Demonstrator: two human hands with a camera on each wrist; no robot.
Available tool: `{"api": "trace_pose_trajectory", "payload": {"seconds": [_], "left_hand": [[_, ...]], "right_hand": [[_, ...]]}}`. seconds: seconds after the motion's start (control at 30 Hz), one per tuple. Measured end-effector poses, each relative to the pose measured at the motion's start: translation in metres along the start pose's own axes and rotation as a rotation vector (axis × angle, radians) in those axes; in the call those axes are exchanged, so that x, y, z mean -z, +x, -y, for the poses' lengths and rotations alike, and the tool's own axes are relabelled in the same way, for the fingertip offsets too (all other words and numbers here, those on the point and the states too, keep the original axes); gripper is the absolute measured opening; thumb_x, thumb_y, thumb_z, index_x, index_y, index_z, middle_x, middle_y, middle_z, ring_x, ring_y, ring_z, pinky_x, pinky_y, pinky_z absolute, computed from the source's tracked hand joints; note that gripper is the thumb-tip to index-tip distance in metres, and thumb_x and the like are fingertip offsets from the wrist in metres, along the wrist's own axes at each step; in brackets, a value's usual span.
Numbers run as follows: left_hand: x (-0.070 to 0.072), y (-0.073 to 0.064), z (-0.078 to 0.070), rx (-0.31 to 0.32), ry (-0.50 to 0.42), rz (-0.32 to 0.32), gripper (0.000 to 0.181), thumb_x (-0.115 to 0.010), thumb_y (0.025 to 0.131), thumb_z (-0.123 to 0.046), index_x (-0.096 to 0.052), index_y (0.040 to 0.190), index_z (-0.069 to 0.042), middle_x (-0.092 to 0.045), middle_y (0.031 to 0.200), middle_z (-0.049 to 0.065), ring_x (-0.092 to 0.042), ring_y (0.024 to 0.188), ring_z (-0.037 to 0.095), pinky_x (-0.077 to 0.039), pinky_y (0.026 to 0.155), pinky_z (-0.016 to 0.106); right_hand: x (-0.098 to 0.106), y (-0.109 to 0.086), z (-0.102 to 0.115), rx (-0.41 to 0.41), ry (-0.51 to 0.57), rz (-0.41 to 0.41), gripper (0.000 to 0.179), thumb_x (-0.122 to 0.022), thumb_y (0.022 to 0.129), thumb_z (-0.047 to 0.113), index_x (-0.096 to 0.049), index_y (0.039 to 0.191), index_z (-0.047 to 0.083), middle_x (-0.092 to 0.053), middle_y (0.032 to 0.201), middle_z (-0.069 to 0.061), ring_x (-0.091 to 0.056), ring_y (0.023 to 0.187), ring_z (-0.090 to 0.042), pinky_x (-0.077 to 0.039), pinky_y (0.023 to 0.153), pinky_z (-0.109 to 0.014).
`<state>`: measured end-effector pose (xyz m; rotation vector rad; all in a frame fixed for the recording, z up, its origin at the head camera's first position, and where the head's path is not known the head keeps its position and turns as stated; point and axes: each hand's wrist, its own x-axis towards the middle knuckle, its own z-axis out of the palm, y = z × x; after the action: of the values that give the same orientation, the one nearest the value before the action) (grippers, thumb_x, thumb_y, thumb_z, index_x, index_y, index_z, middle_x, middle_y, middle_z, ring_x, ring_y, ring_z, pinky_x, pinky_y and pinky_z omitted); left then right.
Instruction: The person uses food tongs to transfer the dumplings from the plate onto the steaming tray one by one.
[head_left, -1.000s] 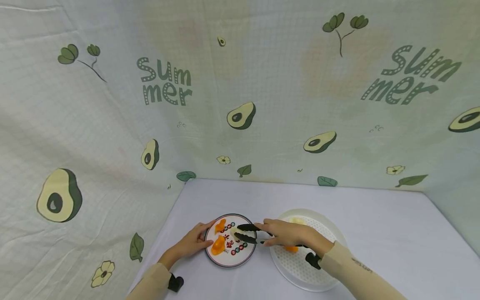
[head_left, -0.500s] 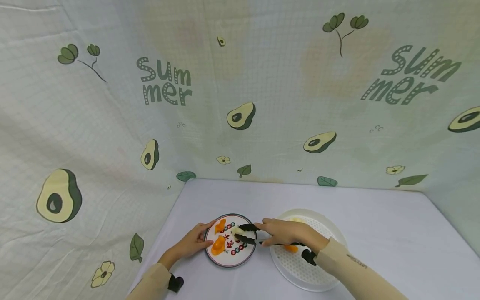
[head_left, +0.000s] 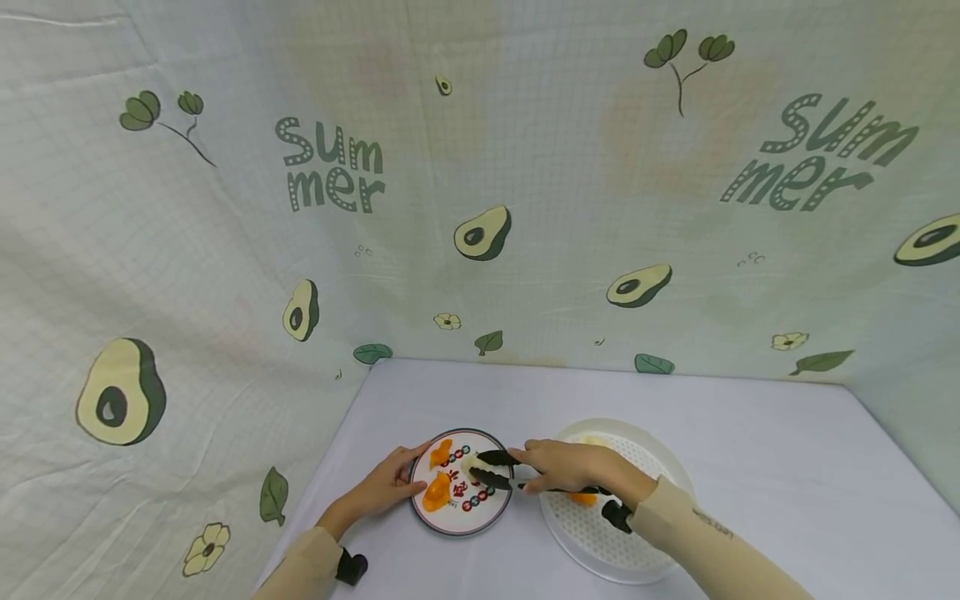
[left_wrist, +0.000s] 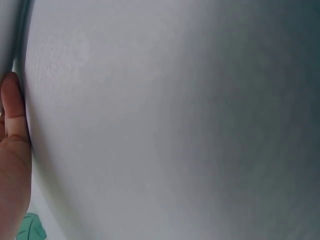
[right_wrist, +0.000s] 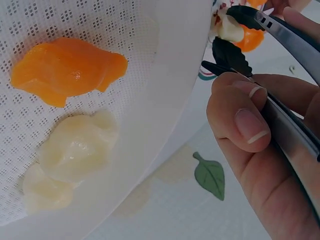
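Note:
My left hand (head_left: 386,483) grips the left rim of a small printed plate (head_left: 450,524), thumb toward the near side. Two glossy orange moulded pieces, one nearer (head_left: 437,493) and one farther (head_left: 440,453), lie on that plate. In my right hand (head_left: 558,465) I hold black-tipped metal tongs (head_left: 491,478), reaching in over the plate's right side. Their tips are spread around a creamy white piece (right_wrist: 230,29) on the plate. The left wrist view shows only a finger (left_wrist: 14,102) at the pale curved surface.
A round white perforated tray (head_left: 592,542) stands right of the plate, under my right forearm. It holds an orange piece (right_wrist: 70,70) and a lumpy white piece (right_wrist: 80,147). Behind the table (head_left: 750,467) hangs a cloth (head_left: 555,167) printed with avocados.
My right wrist and sleeve have shifted slightly left, and the tong tips have moved only a little around the white piece. The left hand and plate have stayed in place.

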<state>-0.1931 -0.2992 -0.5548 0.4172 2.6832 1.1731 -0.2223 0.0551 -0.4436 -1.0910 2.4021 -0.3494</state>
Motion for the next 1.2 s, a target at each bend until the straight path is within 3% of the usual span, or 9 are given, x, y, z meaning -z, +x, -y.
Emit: {"api": "trace_pose_trajectory", "payload": {"seconds": [0.33, 0.5, 0.57, 0.7, 0.9, 0.97, 1.2], "left_hand": [[0.000, 0.000, -0.001, -0.038, 0.013, -0.007, 0.069, -0.072, 0.093, -0.027, -0.041, 0.153, -0.012, -0.043, 0.099, 0.004, -0.041, 0.075, 0.012, -0.038, 0.063, 0.022], [0.000, 0.000, -0.001, -0.012, 0.010, -0.003, 0.070, -0.072, 0.093, -0.029, -0.041, 0.154, -0.014, -0.043, 0.100, 0.004, -0.042, 0.075, 0.013, -0.038, 0.063, 0.022], [0.000, 0.000, -0.002, 0.008, 0.007, 0.000, 0.070, -0.072, 0.093, -0.029, -0.041, 0.154, -0.016, -0.043, 0.100, 0.004, -0.043, 0.076, 0.013, -0.038, 0.063, 0.022], [0.000, 0.001, -0.002, 0.031, 0.007, 0.001, 0.070, -0.072, 0.093, -0.030, -0.040, 0.154, -0.018, -0.043, 0.101, 0.004, -0.043, 0.077, 0.014, -0.038, 0.064, 0.022], [-0.002, 0.001, -0.001, 0.030, 0.018, 0.000, 0.070, -0.072, 0.093, -0.031, -0.040, 0.154, -0.017, -0.043, 0.101, 0.003, -0.043, 0.077, 0.014, -0.038, 0.064, 0.022], [-0.002, 0.001, -0.001, 0.022, 0.021, -0.004, 0.070, -0.072, 0.093, -0.031, -0.041, 0.154, -0.017, -0.043, 0.100, 0.003, -0.043, 0.077, 0.013, -0.039, 0.064, 0.022], [-0.002, 0.002, 0.000, 0.015, 0.030, -0.007, 0.069, -0.072, 0.093, -0.031, -0.041, 0.153, -0.017, -0.043, 0.100, 0.003, -0.041, 0.076, 0.013, -0.038, 0.064, 0.022]], "right_hand": [[0.006, -0.013, -0.002, 0.062, 0.039, -0.062, 0.067, -0.066, 0.097, 0.033, -0.042, 0.150, 0.002, -0.049, 0.141, -0.019, -0.050, 0.130, -0.030, -0.042, 0.104, -0.042], [0.010, -0.027, -0.009, 0.096, 0.051, -0.101, 0.066, -0.064, 0.098, 0.035, -0.041, 0.150, 0.001, -0.049, 0.140, -0.020, -0.051, 0.128, -0.030, -0.043, 0.103, -0.043], [0.012, -0.034, -0.013, 0.109, 0.058, -0.115, 0.067, -0.063, 0.098, 0.037, -0.041, 0.150, 0.001, -0.054, 0.131, -0.013, -0.056, 0.118, -0.024, -0.045, 0.099, -0.039], [0.015, -0.053, -0.021, 0.133, 0.096, -0.147, 0.069, -0.062, 0.099, 0.040, -0.040, 0.151, 0.000, -0.053, 0.106, 0.001, -0.053, 0.090, -0.010, -0.048, 0.083, -0.031], [0.018, -0.091, -0.034, 0.121, 0.151, -0.185, 0.072, -0.057, 0.100, 0.046, -0.037, 0.152, 0.000, -0.053, 0.106, 0.001, -0.052, 0.090, -0.011, -0.046, 0.080, -0.032], [0.018, -0.102, -0.040, 0.118, 0.166, -0.191, 0.073, -0.056, 0.100, 0.046, -0.035, 0.153, 0.000, -0.048, 0.099, 0.005, -0.047, 0.083, -0.008, -0.043, 0.074, -0.028], [0.011, -0.138, -0.058, 0.046, 0.175, -0.207, 0.077, -0.053, 0.099, 0.052, -0.035, 0.153, 0.000, -0.049, 0.115, 0.004, -0.050, 0.102, -0.015, -0.046, 0.087, -0.036]]}}
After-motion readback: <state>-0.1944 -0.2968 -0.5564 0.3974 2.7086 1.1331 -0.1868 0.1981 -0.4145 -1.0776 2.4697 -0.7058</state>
